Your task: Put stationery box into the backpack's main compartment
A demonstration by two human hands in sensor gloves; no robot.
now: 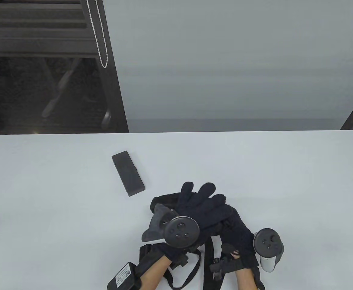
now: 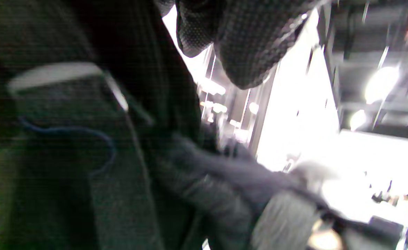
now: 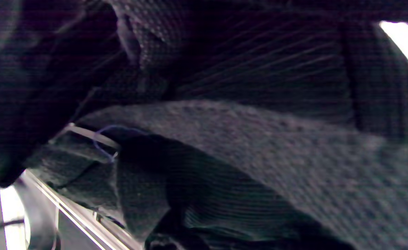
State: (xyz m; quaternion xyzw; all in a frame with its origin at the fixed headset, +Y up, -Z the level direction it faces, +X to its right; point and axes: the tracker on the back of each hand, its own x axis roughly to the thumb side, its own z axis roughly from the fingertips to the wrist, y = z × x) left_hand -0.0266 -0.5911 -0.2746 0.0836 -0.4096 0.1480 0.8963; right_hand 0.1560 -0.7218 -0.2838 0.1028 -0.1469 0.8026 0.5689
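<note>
The stationery box (image 1: 128, 173) is a flat black oblong lying on the white table (image 1: 43, 211), left of centre, angled away to the upper left. No backpack shows in any view. My two gloved hands lie stacked near the front edge, right of the box and apart from it. My left hand (image 1: 199, 193) lies on top with fingers stretched forward and holds nothing. My right hand (image 1: 236, 226) lies crosswise beneath it, its fingers partly covered, with nothing seen in it. Both wrist views show only dark glove fabric close up, with my left fingers (image 2: 245, 41) at the top.
The table's far edge (image 1: 176, 131) runs across the middle of the table view, with a grey wall behind it. Dark furniture and a beaded cord (image 1: 99, 45) stand beyond the far left corner. Black wrist straps (image 1: 207, 265) hang at the front edge.
</note>
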